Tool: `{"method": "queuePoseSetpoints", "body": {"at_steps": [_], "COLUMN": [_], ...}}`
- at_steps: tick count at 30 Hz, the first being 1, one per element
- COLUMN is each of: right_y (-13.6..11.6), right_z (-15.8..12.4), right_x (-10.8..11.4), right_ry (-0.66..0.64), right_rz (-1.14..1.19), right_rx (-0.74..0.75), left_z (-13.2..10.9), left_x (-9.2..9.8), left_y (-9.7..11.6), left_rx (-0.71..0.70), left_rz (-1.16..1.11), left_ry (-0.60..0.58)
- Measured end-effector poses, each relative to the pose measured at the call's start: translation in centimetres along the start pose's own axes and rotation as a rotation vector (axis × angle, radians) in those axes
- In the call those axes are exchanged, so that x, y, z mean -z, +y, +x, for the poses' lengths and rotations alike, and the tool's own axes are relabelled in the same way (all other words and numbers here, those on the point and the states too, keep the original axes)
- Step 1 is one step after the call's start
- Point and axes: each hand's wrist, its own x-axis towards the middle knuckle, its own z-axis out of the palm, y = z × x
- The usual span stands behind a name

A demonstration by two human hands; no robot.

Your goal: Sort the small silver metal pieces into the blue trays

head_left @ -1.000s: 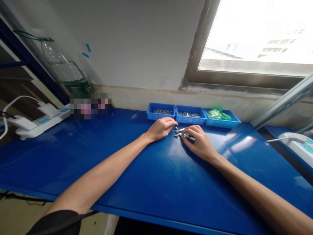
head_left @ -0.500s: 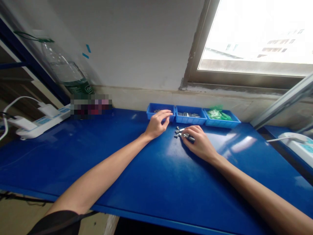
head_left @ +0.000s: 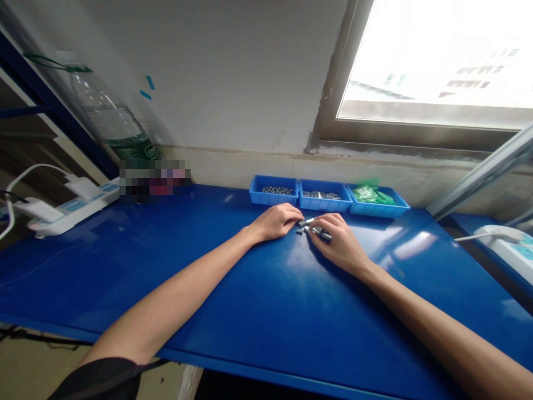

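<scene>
My left hand (head_left: 275, 221) rests on the blue table (head_left: 233, 311), fingers curled in a pinch whose tips meet a small heap of grey metal parts (head_left: 310, 226). What the pinch holds is too small to make out. My right hand (head_left: 339, 241) lies just right of the heap, fingers closed over several of the metal parts, holding them against the table. Behind both hands stands a row of three small blue trays: the left tray (head_left: 273, 190) with small dark parts, the middle tray (head_left: 325, 196) with grey metal pieces, the right tray (head_left: 377, 201) with green bits.
A white power strip (head_left: 66, 214) with plugged chargers lies at the table's left end, a clear water bottle (head_left: 110, 122) behind it. Another white device (head_left: 506, 244) sits at the far right. A wall and window sill close off the back.
My left hand reached to the left tray half a second ago and has come back to the heap of metal parts. My right hand has stayed in place.
</scene>
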Motion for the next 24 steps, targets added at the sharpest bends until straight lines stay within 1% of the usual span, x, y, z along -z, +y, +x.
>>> {"method": "queuePoseSetpoints", "body": {"at_steps": [4,12,17,24], "right_y": [-0.05,0.01,0.05,0.02], "right_z": [-0.03,-0.01,-0.04,-0.04], "right_x": [0.06,0.02,-0.03,0.02], "right_ry": [-0.004,-0.009,-0.011,-0.013], "right_rz": [0.004,0.005,0.004,0.005], "right_rx": [-0.006,-0.001,-0.007,-0.011], "left_z": [-0.13,-0.07,-0.13,-0.23], "left_x": [-0.06,-0.08,-0.20,-0.14], "left_y": [-0.27,-0.24,-0.09,-0.06], "left_rx": [0.028,0.020,0.064,0.101], "left_rz": [-0.041,-0.030,-0.058,-0.048], "left_ry": [0.045,0.015,0.061,0.082]}}
